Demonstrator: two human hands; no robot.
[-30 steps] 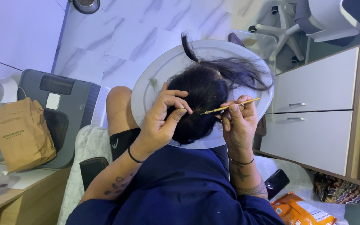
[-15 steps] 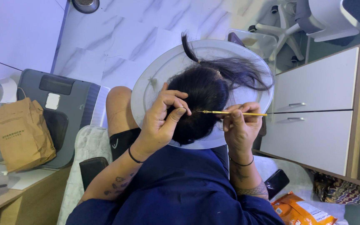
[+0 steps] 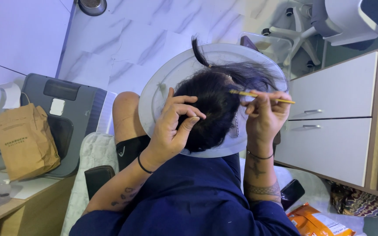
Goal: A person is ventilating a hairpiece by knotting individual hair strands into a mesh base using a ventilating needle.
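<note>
A head of dark hair fills the middle of the view, in front of a round white tray. My left hand is closed around the gathered bun of hair on its left side. My right hand is at the right of the head and pinches a thin yellow stick. The stick lies nearly level, its tip pointing left over the top of the hair. A loose tuft of hair sticks up above the head. Both wrists wear a dark band, and the dark blue top covers the lower part of the view.
A brown paper bag leans on a grey case at the left, above a wooden desk edge. White drawers stand at the right, with a white swivel chair behind. An orange snack bag and a dark phone lie at the lower right.
My right hand has risen and drawn the yellow stick away from the bun's side, up to the top right of the head. My left hand keeps its hold on the bun.
</note>
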